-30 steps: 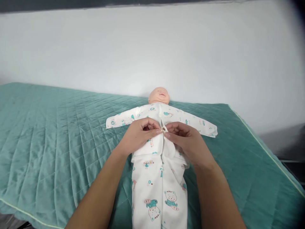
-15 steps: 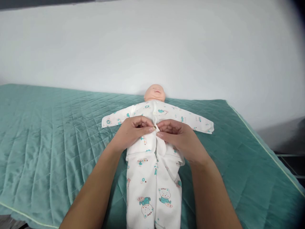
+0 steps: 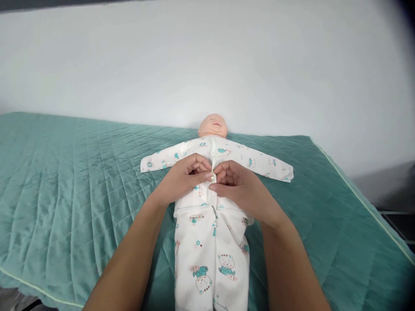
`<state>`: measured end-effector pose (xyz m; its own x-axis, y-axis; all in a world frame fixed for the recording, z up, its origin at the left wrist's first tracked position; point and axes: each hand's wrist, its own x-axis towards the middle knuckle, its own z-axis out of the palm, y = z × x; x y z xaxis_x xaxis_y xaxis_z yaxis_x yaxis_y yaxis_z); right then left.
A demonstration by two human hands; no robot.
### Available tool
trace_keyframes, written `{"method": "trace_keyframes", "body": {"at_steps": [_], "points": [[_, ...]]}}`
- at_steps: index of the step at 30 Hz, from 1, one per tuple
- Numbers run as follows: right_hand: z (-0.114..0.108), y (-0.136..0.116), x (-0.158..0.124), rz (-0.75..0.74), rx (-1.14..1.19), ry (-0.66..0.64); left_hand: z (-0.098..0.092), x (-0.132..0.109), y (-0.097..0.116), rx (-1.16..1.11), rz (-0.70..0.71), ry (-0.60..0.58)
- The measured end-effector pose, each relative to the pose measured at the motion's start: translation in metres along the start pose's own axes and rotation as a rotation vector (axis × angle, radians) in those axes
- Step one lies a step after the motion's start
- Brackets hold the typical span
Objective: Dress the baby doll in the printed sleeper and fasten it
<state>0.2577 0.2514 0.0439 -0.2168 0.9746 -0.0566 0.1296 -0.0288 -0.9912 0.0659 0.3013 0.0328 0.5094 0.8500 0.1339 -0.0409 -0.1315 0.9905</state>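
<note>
A baby doll (image 3: 213, 125) lies on its back in a white baby shirt (image 3: 259, 162) and matching trousers (image 3: 194, 233), both printed with small animals. My left hand (image 3: 189, 175) pinches the shirt's front edge at the doll's middle. On the other side of the front seam, my right hand (image 3: 238, 183) grips the opposite edge with curled fingers, its thumb lower down. Between my fingertips shows a small pale button or snap (image 3: 212, 176); which of the two I cannot tell. The shirt's sleeves stretch out to both sides, their ends flat and the doll's hands hidden.
A green quilted cover (image 3: 81, 181) lies under the doll, with a pale piped edge at the right and front left. Behind the doll's head stands a white wall (image 3: 194, 60). Dark objects (image 3: 395, 220) show past the cover's right edge.
The shirt's front edges are drawn together between my fingers, and the flap that hung below my right hand now lies flatter. My right thumb has shifted slightly lower. The view has moved a little.
</note>
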Motion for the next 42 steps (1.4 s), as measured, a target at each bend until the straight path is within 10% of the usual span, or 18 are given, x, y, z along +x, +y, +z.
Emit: {"method": "trace_keyframes", "body": {"at_steps": [19, 42], "points": [[0.014, -0.004, -0.001, -0.046, -0.346, 0.117, 0.008, -0.002, 0.005, 0.180, -0.016, 0.039], [0.000, 0.001, 0.000, -0.050, 0.083, 0.023, -0.011, -0.005, 0.008, 0.182, -0.030, -0.050]]}}
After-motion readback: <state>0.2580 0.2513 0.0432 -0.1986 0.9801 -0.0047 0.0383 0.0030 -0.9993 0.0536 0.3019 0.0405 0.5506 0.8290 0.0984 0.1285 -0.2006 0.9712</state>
